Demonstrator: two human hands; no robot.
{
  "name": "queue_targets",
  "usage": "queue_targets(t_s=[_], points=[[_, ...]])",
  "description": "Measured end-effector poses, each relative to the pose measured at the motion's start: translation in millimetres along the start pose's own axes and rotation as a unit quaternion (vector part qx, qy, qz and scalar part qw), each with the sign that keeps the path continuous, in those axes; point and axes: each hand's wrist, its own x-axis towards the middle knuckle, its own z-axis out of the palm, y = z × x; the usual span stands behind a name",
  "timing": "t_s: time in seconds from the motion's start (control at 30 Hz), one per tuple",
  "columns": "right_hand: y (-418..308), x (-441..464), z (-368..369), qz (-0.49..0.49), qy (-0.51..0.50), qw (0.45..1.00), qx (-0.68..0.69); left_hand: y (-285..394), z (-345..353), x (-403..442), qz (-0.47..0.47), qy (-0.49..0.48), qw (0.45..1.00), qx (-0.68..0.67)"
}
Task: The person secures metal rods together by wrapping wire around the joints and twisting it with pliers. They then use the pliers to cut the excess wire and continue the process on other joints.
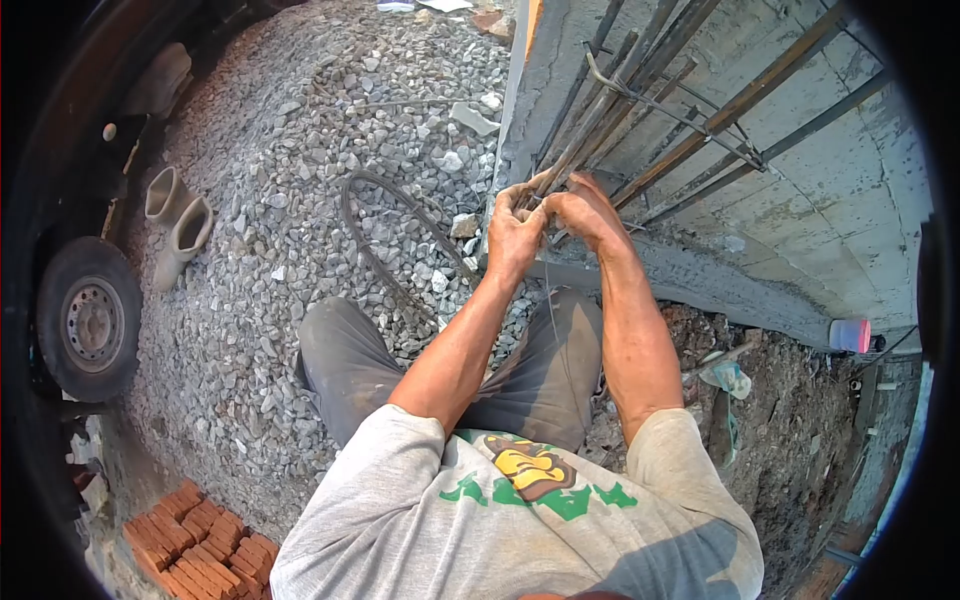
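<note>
A bundle of rusty steel reinforcing bars [600, 110] slants up and right from where my hands meet, beside a concrete edge. My left hand [513, 235] is closed at the bundle's lower end, thumb and fingers pinched against it. Beside it, almost touching, my right hand [585, 212] bends inward with its fingers curled in. From between the two hands a thin wire [556, 318] hangs down past my right knee. The fingertips overlap the bars, so their exact hold on the wire is partly hidden. A bent steel tie [665, 105] crosses the bars higher up.
Grey gravel [260, 300] covers the ground ahead and left, with a bent dark rod [352, 215] lying on it. Rubber boots [185, 235], a wheel [92, 318] and stacked red bricks [195, 545] are at left. A concrete wall [850, 190] rises at right above dirt [790, 430].
</note>
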Motion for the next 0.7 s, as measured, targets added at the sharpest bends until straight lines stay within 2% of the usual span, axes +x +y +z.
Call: queue_targets(t_s=[0.07,0.13,0.2,0.23,0.3,0.37,0.47,0.5,0.6,0.67,0.7], points=[[6.6,5.2,0.0,-0.002,0.016,1.0,0.003,12.3,-8.3,-10.5,-0.012,-0.021,0.992,-0.125],[12.3,10.9,2.4,-0.006,0.029,1.0,0.008,9.4,-15.7,-5.9,0.034,0.012,0.998,-0.054],[13.8,13.5,4.3,-0.047,0.029,0.998,-0.01,17.5,-19.9,-3.5,0.066,0.049,0.995,-0.051],[11.6,9.7,5.2,-0.055,0.04,0.998,-0.011,25.2,-22.8,-2.1,0.068,0.049,0.995,-0.05],[26.9,14.5,9.8,-0.082,0.068,0.994,-0.015,36.2,-28.1,1.5,0.011,0.005,1.0,-0.018],[43.3,14.5,17.6,-0.106,0.098,0.989,-0.016,28.5,-31.2,14.9,0.028,-0.004,1.0,-0.001],[62.8,-9.3,43.6,-0.234,0.321,0.916,-0.062,34.8,-35.1,17.8,0.048,-0.015,0.998,0.038],[53.3,-29.7,46.4,-0.174,0.312,0.934,-0.009,35.9,-35.4,17.9,0.05,-0.006,0.997,0.066],[79.5,-42.0,62.4,-0.163,0.342,0.925,-0.038,33.6,-32.9,20.5,0.055,0.0,0.993,0.105],[96.7,-33.9,68.5,-0.196,0.38,0.903,-0.041,29.8,-30.1,22.6,0.078,0.018,0.992,0.093],[93.2,-33.5,66.1,-0.11,0.279,0.952,0.063,30.6,-30.6,23.8,0.073,0.006,0.994,0.085]])
